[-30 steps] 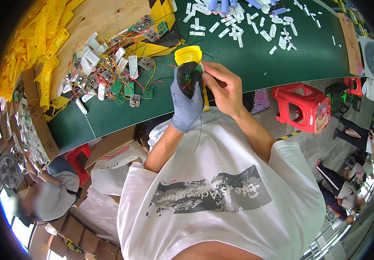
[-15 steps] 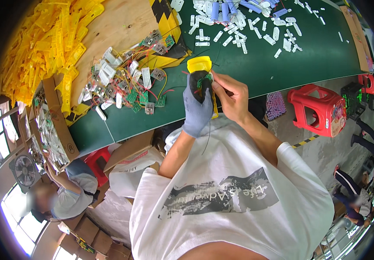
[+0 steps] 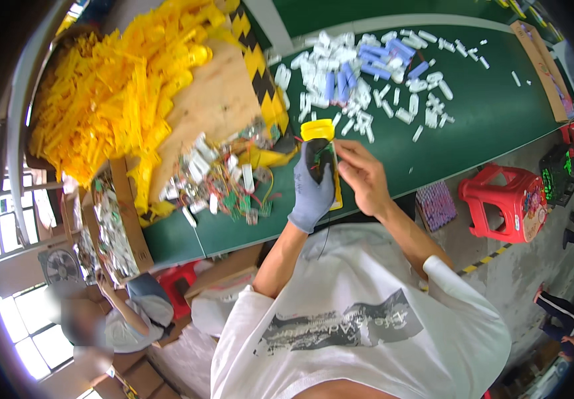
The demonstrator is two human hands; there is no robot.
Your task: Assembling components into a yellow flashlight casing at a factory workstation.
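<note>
My left hand (image 3: 312, 194), in a grey glove with dark fingers, is closed around a long yellow plastic housing (image 3: 317, 129). The housing's rounded end sticks out beyond my thumb and fingers. A small green circuit board (image 3: 325, 157) with thin wires shows at the gloved fingertips, over the housing. A dark wire hangs below toward my shirt. My bare right hand (image 3: 365, 178) is at the housing's right edge, thumb and fingers closed together beside the board. What lies between those fingertips is too small to tell.
A heap of yellow plastic housings (image 3: 120, 100) covers the wooden board on the left. Nearer lie wired circuit boards (image 3: 237, 199). White plastic pieces (image 3: 327, 60) and blue cylindrical cells (image 3: 375, 66) are spread over the green table (image 3: 473, 86). A red stool (image 3: 500, 196) stands right; another person (image 3: 137, 319) sits left.
The view has shifted, so the table and both hands appear lower and further right. My left hand keeps its hold on the housing. My right fingers remain at its edge, slightly straighter.
</note>
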